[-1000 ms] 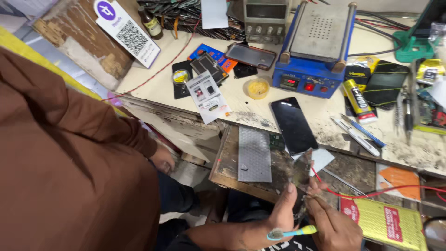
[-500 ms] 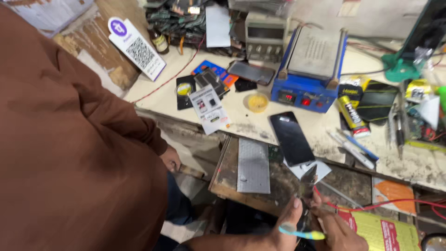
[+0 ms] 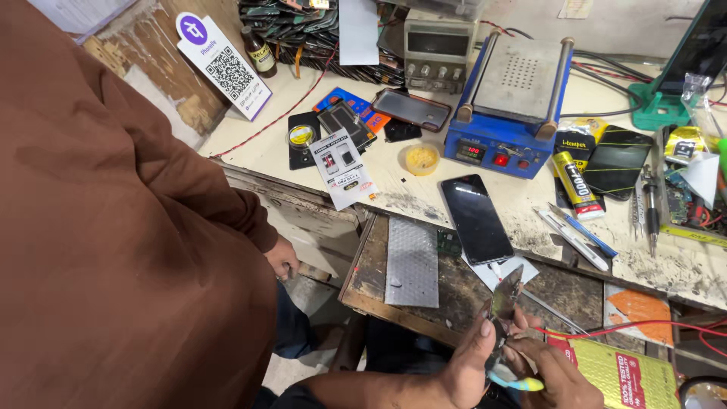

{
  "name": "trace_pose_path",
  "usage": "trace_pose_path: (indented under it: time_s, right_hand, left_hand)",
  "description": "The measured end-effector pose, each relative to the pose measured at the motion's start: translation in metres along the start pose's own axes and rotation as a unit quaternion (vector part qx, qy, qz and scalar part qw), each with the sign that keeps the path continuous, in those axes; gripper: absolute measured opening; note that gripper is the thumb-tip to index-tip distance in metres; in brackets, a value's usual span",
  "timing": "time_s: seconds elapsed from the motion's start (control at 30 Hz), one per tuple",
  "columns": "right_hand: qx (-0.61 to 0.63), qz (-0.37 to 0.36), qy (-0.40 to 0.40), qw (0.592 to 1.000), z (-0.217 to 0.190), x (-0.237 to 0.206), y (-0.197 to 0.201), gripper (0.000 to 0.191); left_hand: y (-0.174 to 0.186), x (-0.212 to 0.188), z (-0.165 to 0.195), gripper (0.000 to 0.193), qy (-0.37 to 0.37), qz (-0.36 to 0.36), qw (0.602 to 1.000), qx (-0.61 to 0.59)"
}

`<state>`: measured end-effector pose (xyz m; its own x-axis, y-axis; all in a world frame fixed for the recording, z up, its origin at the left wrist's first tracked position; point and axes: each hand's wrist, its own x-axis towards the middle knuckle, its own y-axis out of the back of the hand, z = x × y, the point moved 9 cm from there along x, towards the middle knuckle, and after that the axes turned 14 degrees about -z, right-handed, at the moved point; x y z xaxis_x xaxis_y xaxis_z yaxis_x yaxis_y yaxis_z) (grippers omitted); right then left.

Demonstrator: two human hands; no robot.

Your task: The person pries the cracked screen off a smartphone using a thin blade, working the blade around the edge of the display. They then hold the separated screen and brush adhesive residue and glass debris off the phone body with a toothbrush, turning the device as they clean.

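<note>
Below the bench's front edge, over the pulled-out drawer (image 3: 379, 265), the left hand (image 3: 466, 371) and right hand (image 3: 556, 375) both pinch a pair of small pliers (image 3: 503, 303), fingers curled tight around its blue-yellow handles.

Blue heating station (image 3: 509, 121), black phone (image 3: 476, 219), brown sleeve (image 3: 113, 227).
</note>
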<state>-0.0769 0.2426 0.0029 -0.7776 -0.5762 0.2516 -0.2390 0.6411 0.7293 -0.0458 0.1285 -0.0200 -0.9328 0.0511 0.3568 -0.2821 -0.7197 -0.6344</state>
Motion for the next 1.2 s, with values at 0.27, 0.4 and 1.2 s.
trace_pose_path:
  time_s: [0.27, 0.4, 1.2]
  right_hand:
    - [0.089, -0.039, -0.044, 0.994, 0.054, -0.017, -0.026, 0.029]
    - [0.138, -0.133, 0.007, 0.981, 0.077, -0.016, -0.038, 0.034]
    - [0.117, -0.074, 0.1, 0.985, 0.036, -0.018, -0.019, 0.035]
  left_hand:
    - [0.007, -0.006, -0.016, 0.057, 0.009, 0.014, 0.998, -0.054]
    - [0.021, -0.012, -0.035, 0.061, 0.083, 0.049, 0.994, -0.045]
    - [0.016, 0.0, -0.038, 0.07, 0.08, 0.022, 0.981, -0.176]
